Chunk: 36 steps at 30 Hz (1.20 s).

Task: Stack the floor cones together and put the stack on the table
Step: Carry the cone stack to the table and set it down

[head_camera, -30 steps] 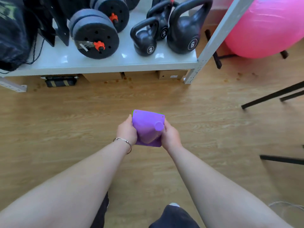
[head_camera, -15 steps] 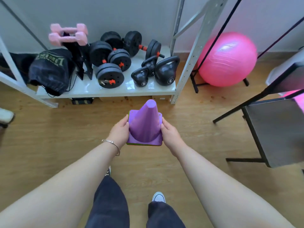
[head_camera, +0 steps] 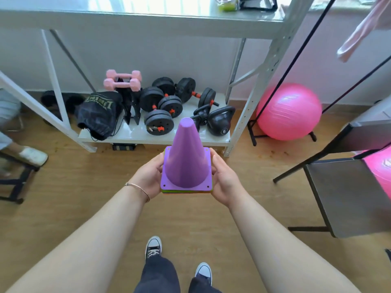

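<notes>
A stack of cones stands upright in front of me, held well above the wooden floor. Its top cone is purple; green and orange base edges of other cones show under the purple base. My left hand grips the stack's left base edge and my right hand grips the right one. A dark grey table with black legs stands at the right, its top at about the height of my hands.
A white metal rack stands ahead; its bottom shelf carries dumbbells, kettlebells and a black bag. A pink exercise ball lies to the right of the rack. At the far left a person's shoe shows beside a black frame.
I have stood up: the view has risen and pulled back from the shelf. The stack has come up from near the floor with both hands still on it, and now stands upright.
</notes>
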Motion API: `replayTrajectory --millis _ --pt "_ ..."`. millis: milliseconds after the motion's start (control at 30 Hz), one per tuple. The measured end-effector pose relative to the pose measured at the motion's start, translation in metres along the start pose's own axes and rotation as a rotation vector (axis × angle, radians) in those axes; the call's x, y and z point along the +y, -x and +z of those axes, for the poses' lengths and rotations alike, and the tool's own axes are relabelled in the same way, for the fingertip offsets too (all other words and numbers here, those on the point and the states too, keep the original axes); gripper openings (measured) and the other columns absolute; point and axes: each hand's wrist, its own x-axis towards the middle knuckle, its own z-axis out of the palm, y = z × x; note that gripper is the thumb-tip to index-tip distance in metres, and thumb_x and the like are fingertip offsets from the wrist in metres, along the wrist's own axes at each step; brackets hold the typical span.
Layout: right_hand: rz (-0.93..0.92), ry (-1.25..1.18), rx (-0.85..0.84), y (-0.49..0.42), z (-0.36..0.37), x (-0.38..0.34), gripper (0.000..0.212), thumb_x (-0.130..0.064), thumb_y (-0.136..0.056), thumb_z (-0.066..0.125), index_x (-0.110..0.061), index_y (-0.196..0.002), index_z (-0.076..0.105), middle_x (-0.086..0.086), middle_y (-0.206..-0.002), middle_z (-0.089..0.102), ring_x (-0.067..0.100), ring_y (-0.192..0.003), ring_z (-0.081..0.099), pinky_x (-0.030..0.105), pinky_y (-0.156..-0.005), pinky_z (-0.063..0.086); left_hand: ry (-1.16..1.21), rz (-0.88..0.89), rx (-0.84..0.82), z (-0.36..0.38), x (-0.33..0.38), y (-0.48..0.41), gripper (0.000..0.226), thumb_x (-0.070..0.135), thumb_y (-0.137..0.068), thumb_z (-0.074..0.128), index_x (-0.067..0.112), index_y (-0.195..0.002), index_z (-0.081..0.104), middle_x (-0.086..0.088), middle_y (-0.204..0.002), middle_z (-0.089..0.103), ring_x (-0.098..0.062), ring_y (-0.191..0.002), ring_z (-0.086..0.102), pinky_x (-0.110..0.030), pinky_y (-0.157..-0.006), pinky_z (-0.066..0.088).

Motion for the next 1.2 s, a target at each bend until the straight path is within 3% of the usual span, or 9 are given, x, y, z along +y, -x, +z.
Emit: replayTrajectory --millis 167,300,433,533,700,867,933,1100,1200 --pt "0.049 -0.138 0.008 -0.017 0.042 -0.008 0.036 -0.034 -0.096 0.059 -0.013 -0.126 0.063 0.007 -0.117 0.063 0.025 -0.105 0.055 0.053 -0.114 0.035 0.009 0.043 -0.119 -0.024 0.034 0.010 0.032 0.033 -0.100 0.044 0.026 -0.126 0.061 0.000 -0.120 0.062 -0.022 -0.111 0.051 -0.047 -0.114 0.030" --pt "0.076 -0.201 -0.017 -0.030 0.080 -0.016 0.026 -0.029 -0.095 0.062 -0.015 -0.116 0.067 0.011 -0.120 0.059 0.027 -0.109 0.052 0.055 -0.116 0.031 0.071 0.048 -0.175 -0.053 0.070 0.005 0.040 0.037 -0.097 0.047 0.024 -0.134 0.053 -0.006 -0.144 0.046 -0.024 -0.128 0.043 -0.049 -0.120 0.021" --pt "0.070 -0.204 -0.063 -0.045 0.122 -0.036 0.085 -0.037 -0.058 0.092 -0.011 -0.132 0.059 0.011 -0.132 0.059 0.029 -0.118 0.056 0.055 -0.113 0.036 0.136 0.050 -0.182 -0.072 0.110 0.000 0.047 0.041 -0.095 0.051 0.023 -0.138 0.049 -0.008 -0.154 0.036 -0.026 -0.142 0.035 -0.049 -0.119 0.026" --pt "0.040 -0.189 -0.082 -0.058 0.151 -0.053 0.088 -0.038 -0.056 0.092 -0.010 -0.131 0.056 0.009 -0.128 0.061 0.029 -0.118 0.057 0.051 -0.111 0.040 0.173 0.058 -0.223 -0.079 0.138 -0.005 0.047 0.040 -0.095 0.051 0.020 -0.138 0.049 -0.009 -0.154 0.036 -0.027 -0.142 0.034 -0.049 -0.119 0.026" --pt "-0.042 -0.222 -0.103 -0.076 0.182 -0.073 0.037 -0.031 -0.081 0.072 -0.018 -0.112 0.057 0.005 -0.100 0.060 0.026 -0.106 0.048 0.046 -0.100 0.043 0.136 0.086 -0.254 -0.079 0.184 -0.014 0.057 0.042 -0.084 0.066 0.020 -0.135 0.053 -0.007 -0.139 0.049 -0.024 -0.134 0.040 -0.048 -0.120 0.023" --pt "-0.117 -0.238 -0.063 -0.087 0.202 -0.097 0.069 -0.031 -0.063 0.088 -0.017 -0.121 0.054 0.013 -0.114 0.052 0.028 -0.108 0.047 0.049 -0.109 0.036 0.176 0.008 -0.224 -0.065 0.220 -0.026 0.045 0.042 -0.095 0.047 0.016 -0.129 0.059 -0.007 -0.135 0.057 -0.025 -0.130 0.051 -0.044 -0.111 0.039" --pt "-0.121 -0.263 -0.050 -0.091 0.205 -0.107 0.074 -0.030 -0.069 0.084 -0.011 -0.133 0.052 0.015 -0.127 0.046 0.030 -0.113 0.046 0.056 -0.114 0.030 0.161 -0.018 -0.176 -0.061 0.232 -0.031 0.045 0.042 -0.098 0.042 0.014 -0.129 0.060 -0.007 -0.123 0.064 -0.024 -0.122 0.055 -0.041 -0.109 0.041" --pt "-0.156 -0.236 -0.013 -0.097 0.205 -0.137 0.061 -0.028 -0.070 0.081 -0.014 -0.123 0.056 0.017 -0.124 0.045 0.031 -0.112 0.045 0.054 -0.114 0.030 0.128 0.026 -0.143 -0.042 0.247 -0.035 0.035 0.037 -0.098 0.046 0.013 -0.106 0.069 -0.005 -0.098 0.072 -0.022 -0.100 0.065 -0.039 -0.100 0.048" --pt "-0.106 -0.232 0.103 -0.096 0.204 -0.155 0.048 -0.039 -0.095 0.055 -0.005 -0.129 0.058 0.018 -0.134 0.056 0.035 -0.124 0.055 0.049 -0.111 0.038 0.136 0.062 -0.112 -0.021 0.252 -0.030 0.030 0.031 -0.098 0.048 0.010 -0.103 0.069 -0.007 -0.096 0.072 -0.023 -0.094 0.068 -0.040 -0.094 0.051"
